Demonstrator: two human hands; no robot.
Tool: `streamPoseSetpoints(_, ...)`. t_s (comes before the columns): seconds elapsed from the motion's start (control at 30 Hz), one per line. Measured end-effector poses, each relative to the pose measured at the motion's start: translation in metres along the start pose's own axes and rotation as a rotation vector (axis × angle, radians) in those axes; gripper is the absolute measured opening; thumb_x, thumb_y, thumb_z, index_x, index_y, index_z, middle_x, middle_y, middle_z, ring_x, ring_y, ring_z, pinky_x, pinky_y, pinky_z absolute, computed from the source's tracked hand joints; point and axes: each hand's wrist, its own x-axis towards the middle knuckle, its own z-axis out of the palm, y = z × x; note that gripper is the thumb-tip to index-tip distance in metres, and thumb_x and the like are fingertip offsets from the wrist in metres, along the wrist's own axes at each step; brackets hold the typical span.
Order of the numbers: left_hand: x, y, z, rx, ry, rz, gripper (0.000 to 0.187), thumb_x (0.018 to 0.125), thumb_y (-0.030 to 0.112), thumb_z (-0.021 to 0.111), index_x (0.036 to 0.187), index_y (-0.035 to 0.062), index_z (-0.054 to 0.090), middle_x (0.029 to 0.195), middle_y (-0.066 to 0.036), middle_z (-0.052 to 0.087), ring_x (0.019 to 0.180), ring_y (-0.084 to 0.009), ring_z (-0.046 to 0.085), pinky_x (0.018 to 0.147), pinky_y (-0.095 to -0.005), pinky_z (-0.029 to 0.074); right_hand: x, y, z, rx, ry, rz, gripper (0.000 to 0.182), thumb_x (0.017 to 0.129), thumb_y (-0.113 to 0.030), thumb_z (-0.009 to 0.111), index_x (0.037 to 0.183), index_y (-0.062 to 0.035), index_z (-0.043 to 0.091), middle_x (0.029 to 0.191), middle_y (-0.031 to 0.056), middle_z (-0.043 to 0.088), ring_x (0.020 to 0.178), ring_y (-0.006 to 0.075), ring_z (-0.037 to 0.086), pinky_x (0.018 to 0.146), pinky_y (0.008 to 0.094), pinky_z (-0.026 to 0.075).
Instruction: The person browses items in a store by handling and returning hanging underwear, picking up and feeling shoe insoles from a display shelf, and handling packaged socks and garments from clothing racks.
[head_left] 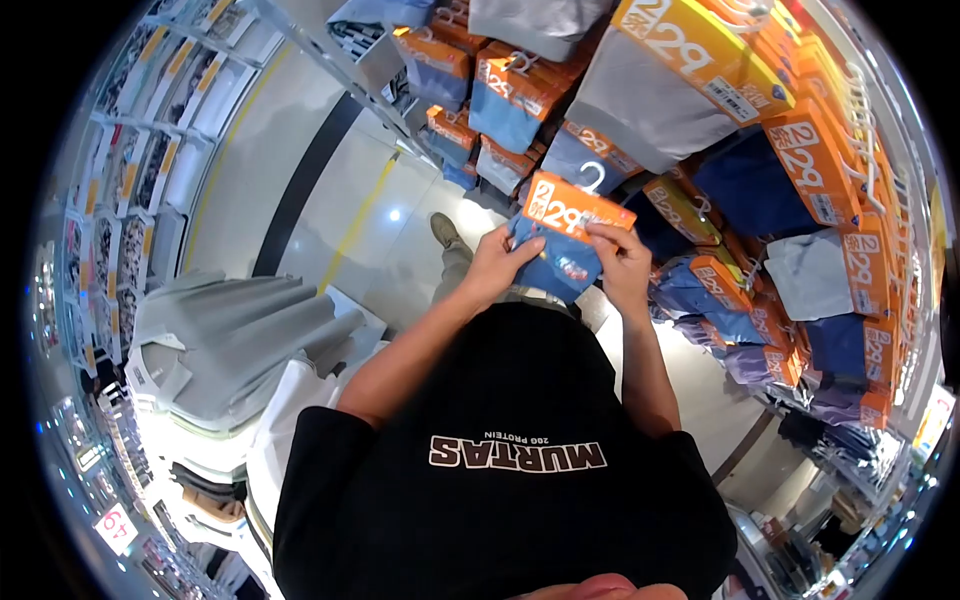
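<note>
Left hand (494,262): fingers pinching left edge of blue folded garment (556,265). Right hand (622,262): fingers pinching orange header card (562,203). White hook (593,178) beyond fingers; hanging orange-carded packs (806,168) right of them

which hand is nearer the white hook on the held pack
Right. The right hand is on the orange card below the white hook; the left hand is farther off, thumb on the blue fabric.

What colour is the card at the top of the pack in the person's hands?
The card is mainly orange, seen best in the head view.
</note>
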Motion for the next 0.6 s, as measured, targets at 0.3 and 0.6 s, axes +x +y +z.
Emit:
streamPoseSetpoints(0.3, -0.012, 0.008, -0.001, 0.113, -0.027, 0.085, 0.018, 0.095, 0.015, 0.064, 0.098, -0.0017, 0.068, 0.084, -0.005, 0.068, 0.072, -0.0101, 0.063, 0.066, -0.0243, 0.051, 0.06, 0.013, -0.007, -0.158, 0.142, -0.095, 0.016, 0.091, -0.002, 0.059, 0.099, -0.0009, 0.073, 0.091, 0.0084, 0.072, 0.087, 0.013, 0.064, 0.081, 0.0254, 0.047)
streamPoseSetpoints(0.6, -0.122, 0.152, 0.087, -0.248, -0.982, 0.409, 0.041, 0.087, 0.035, 0.075, 0.104, -0.0017, 0.069, 0.109, -0.019, 0.066, 0.093, -0.0281, 0.064, 0.085, -0.0366, 0.05, 0.063, 0.024, 0.005, -0.369, 0.139, -0.085, 0.024, 0.088, -0.015, 0.068, 0.108, -0.0025, 0.072, 0.103, 0.0162, 0.07, 0.1, 0.0254, 0.063, 0.09, 0.0343, 0.047)
